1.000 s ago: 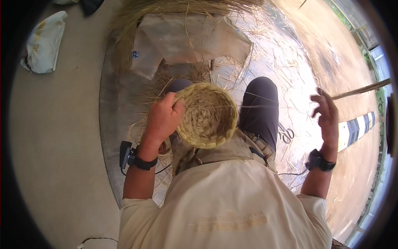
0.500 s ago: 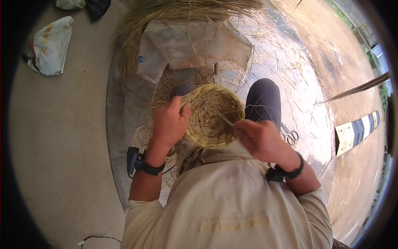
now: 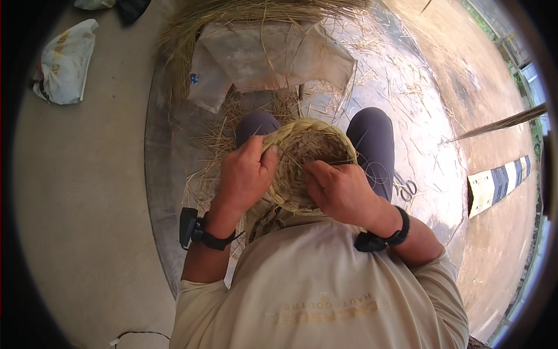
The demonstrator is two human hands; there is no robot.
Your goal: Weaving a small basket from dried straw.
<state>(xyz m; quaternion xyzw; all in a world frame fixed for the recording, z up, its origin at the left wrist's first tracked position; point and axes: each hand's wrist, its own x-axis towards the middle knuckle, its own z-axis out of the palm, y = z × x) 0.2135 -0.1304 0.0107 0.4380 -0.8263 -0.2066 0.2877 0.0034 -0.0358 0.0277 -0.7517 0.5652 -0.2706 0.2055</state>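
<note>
A small round basket (image 3: 290, 186), woven from yellowish straw, is held above my lap between my knees, its opening tilted up toward me. My left hand (image 3: 249, 170) is closed on its left rim, thumb inside and fingers around the outside. Over the basket's opening, my right hand (image 3: 340, 189) is closed in a pinch near the inner wall. What its fingertips hold is hidden behind the hand. A thin pale strand (image 3: 378, 171) loops in front of my right knee, beside that hand.
Beyond my knees, a bundle of long straw (image 3: 267, 10) lies against a translucent plastic sheet (image 3: 261, 58). Loose straw is scattered around. Dark-handled scissors (image 3: 408, 189) lie right of my right knee. A white bag (image 3: 67, 61) rests on the floor at far left.
My right hand has moved left, over the basket's opening. The pale strip that showed at its fingertips is now hidden. The basket has shifted slightly right and tilted.
</note>
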